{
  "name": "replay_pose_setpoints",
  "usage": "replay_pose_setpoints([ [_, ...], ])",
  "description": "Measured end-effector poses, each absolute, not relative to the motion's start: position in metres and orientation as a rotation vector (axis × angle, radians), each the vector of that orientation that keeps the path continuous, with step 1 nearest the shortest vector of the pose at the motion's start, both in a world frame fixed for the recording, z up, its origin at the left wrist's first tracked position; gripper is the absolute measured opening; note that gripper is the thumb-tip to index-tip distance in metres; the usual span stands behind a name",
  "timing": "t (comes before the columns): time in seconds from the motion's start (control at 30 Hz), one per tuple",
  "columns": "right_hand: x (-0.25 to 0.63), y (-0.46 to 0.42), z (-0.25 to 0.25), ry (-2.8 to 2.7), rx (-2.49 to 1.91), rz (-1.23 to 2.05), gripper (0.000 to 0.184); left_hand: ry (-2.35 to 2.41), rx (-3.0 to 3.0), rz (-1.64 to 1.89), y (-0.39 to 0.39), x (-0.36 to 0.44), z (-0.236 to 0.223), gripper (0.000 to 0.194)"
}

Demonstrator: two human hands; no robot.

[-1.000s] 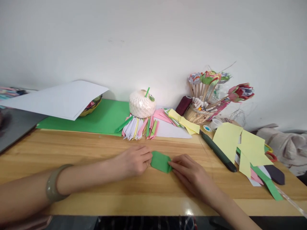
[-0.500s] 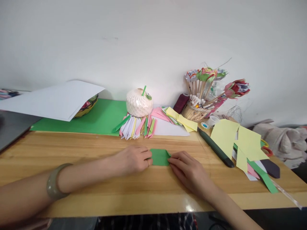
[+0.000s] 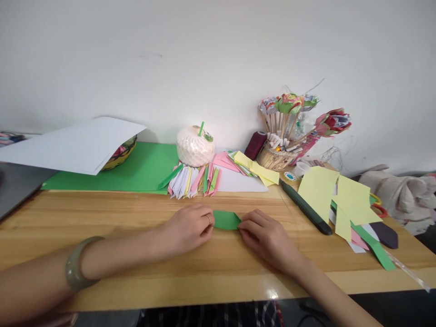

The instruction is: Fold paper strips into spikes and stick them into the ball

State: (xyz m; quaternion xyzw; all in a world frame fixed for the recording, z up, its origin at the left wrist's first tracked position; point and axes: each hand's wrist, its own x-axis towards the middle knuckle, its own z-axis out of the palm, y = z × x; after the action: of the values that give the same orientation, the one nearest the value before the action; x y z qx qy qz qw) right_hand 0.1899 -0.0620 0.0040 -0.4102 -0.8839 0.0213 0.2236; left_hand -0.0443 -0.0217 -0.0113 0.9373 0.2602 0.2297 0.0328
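A small piece of green paper (image 3: pixel 225 220) lies between my two hands over the wooden table. My left hand (image 3: pixel 192 227) is closed on its left end, with a ring on one finger and a bangle on the wrist. At the other end my right hand (image 3: pixel 264 234) pinches the paper's right corner, where a slanted fold shows. The near edge of the paper curves upward. My fingers cover both ends of it.
Several folded paper pieces (image 3: pixel 194 181) stand before a white coconut (image 3: pixel 195 146). A green sheet (image 3: pixel 143 170) lies behind on the left. To the right are a dark green cutter (image 3: pixel 304 206), yellow paper (image 3: pixel 318 193) and a pot (image 3: pixel 275 156) of paper flowers.
The near edge of the green paper has been lifted and curled away from me, so the strip looks narrower. Both hands keep hold of its ends.
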Motion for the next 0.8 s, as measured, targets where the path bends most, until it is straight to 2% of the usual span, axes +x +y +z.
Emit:
replay_pose_setpoints([
  [0.13,0.188,-0.064,0.001,-2.341,-1.206,0.137,0.012,0.875,2.736,0.681,-0.023,-0.044,-0.010,0.002],
  [0.2,0.189,-0.066,0.000,-2.314,-1.211,0.182,0.009,0.899,2.672,0.671,-0.025,-0.044,-0.008,0.006],
  [0.33,0.191,-0.071,-0.002,-2.253,-1.222,0.272,0.015,0.969,2.563,0.674,-0.036,-0.042,-0.003,0.010],
  [0.53,0.189,-0.082,-0.002,-2.045,-1.344,0.565,0.011,1.037,2.363,0.681,-0.058,-0.038,-0.001,0.013],
  [0.8,0.182,-0.088,-0.008,-1.973,-1.396,0.517,0.015,1.041,2.340,0.683,-0.060,-0.036,-0.003,0.014],
])
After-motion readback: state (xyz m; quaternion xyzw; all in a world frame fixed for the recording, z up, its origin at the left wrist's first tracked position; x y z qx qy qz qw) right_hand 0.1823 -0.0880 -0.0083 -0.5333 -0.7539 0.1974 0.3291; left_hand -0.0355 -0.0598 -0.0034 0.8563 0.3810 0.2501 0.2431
